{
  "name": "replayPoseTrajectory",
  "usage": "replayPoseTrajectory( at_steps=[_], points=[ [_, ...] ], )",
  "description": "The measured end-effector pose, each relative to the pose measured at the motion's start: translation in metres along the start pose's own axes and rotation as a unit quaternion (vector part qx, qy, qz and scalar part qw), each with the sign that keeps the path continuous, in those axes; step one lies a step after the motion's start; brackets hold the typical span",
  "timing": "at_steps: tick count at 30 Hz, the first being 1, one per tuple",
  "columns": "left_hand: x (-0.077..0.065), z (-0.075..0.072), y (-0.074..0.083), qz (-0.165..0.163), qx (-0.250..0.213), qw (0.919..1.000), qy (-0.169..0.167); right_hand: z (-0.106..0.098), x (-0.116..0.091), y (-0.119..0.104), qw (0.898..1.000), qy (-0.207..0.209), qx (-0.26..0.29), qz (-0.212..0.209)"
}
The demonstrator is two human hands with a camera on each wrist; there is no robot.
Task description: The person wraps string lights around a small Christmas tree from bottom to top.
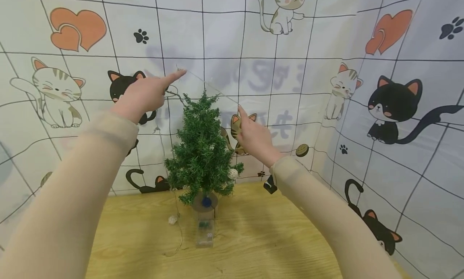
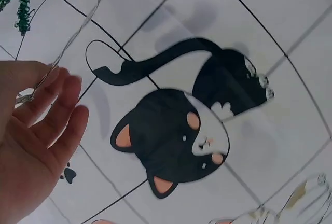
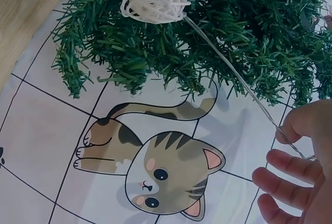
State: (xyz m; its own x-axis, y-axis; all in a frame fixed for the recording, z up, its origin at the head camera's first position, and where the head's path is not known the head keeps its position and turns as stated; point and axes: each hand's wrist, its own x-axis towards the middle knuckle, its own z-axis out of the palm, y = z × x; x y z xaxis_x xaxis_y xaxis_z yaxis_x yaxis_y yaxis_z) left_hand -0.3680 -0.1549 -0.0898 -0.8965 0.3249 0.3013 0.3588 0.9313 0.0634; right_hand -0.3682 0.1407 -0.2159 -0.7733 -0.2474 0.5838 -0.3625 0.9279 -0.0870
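Observation:
A small green artificial Christmas tree (image 1: 201,150) stands on the wooden table against the wall. My left hand (image 1: 145,91) is above and left of its top, pinching a thin light-string wire (image 2: 78,32) between thumb and forefinger. To the right of the treetop, my right hand (image 1: 255,138) pinches the same wire (image 3: 244,84). Between the two hands the wire slants taut past the tip. One white woven ball (image 3: 155,0) on the string rests against the lower right branches. Another woven ball (image 1: 172,219) lies on the table, left of the tree's base.
In front of the tree's round base (image 1: 204,201) lies a clear plastic box (image 1: 205,234). Loose wire (image 1: 180,238) trails over the table (image 1: 275,230) beside it. A cloth printed with cats (image 1: 395,101) covers the walls behind and to the right.

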Motion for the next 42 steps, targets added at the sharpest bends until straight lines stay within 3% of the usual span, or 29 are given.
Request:
replayPoseTrajectory(
  at_steps=[5, 9, 12, 15, 19, 22, 24, 26, 32, 42],
  points=[
    [0.007, 0.01, -0.007, 0.02, -0.101, 0.9946, 0.007, 0.003, 0.003, -0.001, 1.0, 0.0, -0.004, 0.002],
    [0.01, 0.018, -0.012, 0.023, -0.201, 0.9792, 0.016, 0.005, 0.006, 0.0, 1.0, -0.009, 0.011, 0.006],
    [0.011, 0.022, -0.012, 0.015, -0.288, 0.9573, 0.02, 0.006, 0.007, 0.001, 1.0, -0.011, 0.017, 0.008],
    [0.011, 0.024, -0.011, 0.009, -0.375, 0.9265, 0.024, 0.008, 0.009, 0.002, 1.0, -0.008, 0.023, 0.006],
    [0.012, 0.026, -0.011, 0.009, -0.447, 0.8933, 0.045, 0.011, 0.01, 0.003, 0.999, -0.003, 0.042, 0.004],
    [0.014, 0.025, -0.012, 0.01, -0.479, 0.8766, 0.045, 0.013, 0.012, 0.002, 0.999, 0.002, 0.051, 0.006],
    [0.016, 0.023, -0.011, 0.004, -0.49, 0.871, 0.031, 0.014, 0.012, 0.002, 0.998, 0.002, 0.054, 0.012],
    [0.017, 0.022, -0.011, -0.003, -0.482, 0.876, 0.014, 0.015, 0.013, 0.002, 0.998, -0.002, 0.059, 0.018],
    [0.021, 0.032, -0.02, -0.007, -0.403, 0.9146, -0.036, 0.018, 0.013, 0.007, 0.996, -0.028, 0.08, 0.035],
    [0.024, 0.077, -0.038, -0.045, -0.329, 0.9395, -0.084, 0.038, 0.009, 0.02, 0.982, -0.103, 0.144, 0.062]
  ],
)
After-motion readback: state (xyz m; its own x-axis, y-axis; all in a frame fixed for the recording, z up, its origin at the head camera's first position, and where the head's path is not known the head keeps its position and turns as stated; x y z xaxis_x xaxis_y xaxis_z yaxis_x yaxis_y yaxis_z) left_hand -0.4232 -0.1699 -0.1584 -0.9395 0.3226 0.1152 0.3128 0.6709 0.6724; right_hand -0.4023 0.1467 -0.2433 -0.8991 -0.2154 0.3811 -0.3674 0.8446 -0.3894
